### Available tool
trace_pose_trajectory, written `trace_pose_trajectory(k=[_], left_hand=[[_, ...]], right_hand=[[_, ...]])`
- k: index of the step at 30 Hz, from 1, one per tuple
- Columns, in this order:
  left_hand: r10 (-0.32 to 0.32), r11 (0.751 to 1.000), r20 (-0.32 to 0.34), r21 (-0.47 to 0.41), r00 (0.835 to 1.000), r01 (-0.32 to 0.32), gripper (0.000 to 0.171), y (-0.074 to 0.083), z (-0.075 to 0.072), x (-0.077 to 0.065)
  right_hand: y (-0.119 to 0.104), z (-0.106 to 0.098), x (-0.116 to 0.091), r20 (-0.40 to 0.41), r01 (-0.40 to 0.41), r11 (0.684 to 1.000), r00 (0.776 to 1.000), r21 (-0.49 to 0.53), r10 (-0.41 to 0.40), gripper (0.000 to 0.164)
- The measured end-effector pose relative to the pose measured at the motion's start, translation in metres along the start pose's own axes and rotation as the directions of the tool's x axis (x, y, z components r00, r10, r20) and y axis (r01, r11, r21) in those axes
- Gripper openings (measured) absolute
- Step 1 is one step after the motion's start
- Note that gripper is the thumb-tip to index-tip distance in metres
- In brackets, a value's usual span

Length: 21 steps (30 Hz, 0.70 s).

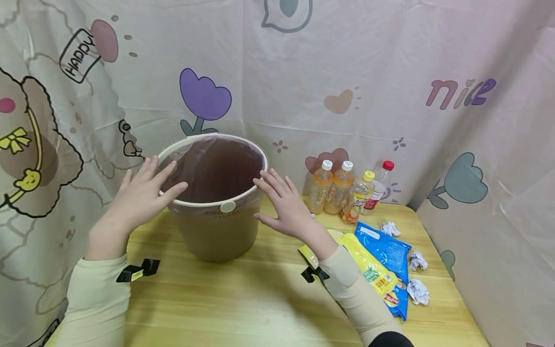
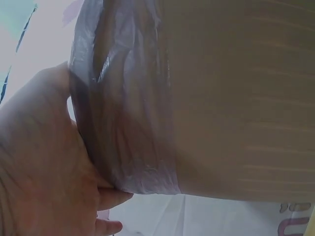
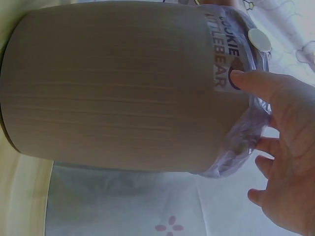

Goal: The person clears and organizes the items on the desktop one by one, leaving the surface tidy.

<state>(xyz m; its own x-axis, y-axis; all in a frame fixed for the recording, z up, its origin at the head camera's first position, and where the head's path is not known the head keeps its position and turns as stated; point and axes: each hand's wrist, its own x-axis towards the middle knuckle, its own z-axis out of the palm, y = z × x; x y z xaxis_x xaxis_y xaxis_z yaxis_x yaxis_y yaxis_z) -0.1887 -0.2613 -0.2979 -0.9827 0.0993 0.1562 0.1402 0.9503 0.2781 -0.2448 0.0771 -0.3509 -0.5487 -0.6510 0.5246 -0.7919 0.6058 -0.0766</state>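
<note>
A brown trash bin (image 1: 217,236) with a white rim stands on the table, lined with a thin clear plastic bag (image 2: 133,98) folded over its top edge. My left hand (image 1: 140,195) is at the left side of the rim, fingers spread and straight. On the opposite side, my right hand (image 1: 284,207) has its fingers extended near the rim. In the right wrist view its thumb overlaps the printed label (image 3: 226,59) on the bin, and the other fingers are by the bag's folded edge. Neither hand grips anything.
Right of the bin stand several plastic bottles (image 1: 322,185). Yellow (image 1: 368,260) and blue snack packets (image 1: 386,248) lie in front of them, partly under my right forearm. Crumpled paper balls (image 1: 418,291) sit near the right edge of the wooden table (image 1: 243,303). A printed curtain (image 1: 277,72) hangs behind.
</note>
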Motion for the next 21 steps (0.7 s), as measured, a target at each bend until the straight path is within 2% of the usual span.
trace_pose_trajectory(k=[6,21], left_hand=[[0.008,1.0,-0.006,0.0,1.0,-0.008,0.079,0.013,0.004,0.002],[0.041,0.999,-0.012,-0.01,0.999,-0.041,0.079,0.038,0.016,0.016]], right_hand=[[0.007,-0.001,-0.012,-0.058,-0.006,1.0,0.998,0.027,0.008,0.078],[0.022,-0.008,-0.037,-0.1,-0.07,0.993,0.992,0.094,0.08,0.077]])
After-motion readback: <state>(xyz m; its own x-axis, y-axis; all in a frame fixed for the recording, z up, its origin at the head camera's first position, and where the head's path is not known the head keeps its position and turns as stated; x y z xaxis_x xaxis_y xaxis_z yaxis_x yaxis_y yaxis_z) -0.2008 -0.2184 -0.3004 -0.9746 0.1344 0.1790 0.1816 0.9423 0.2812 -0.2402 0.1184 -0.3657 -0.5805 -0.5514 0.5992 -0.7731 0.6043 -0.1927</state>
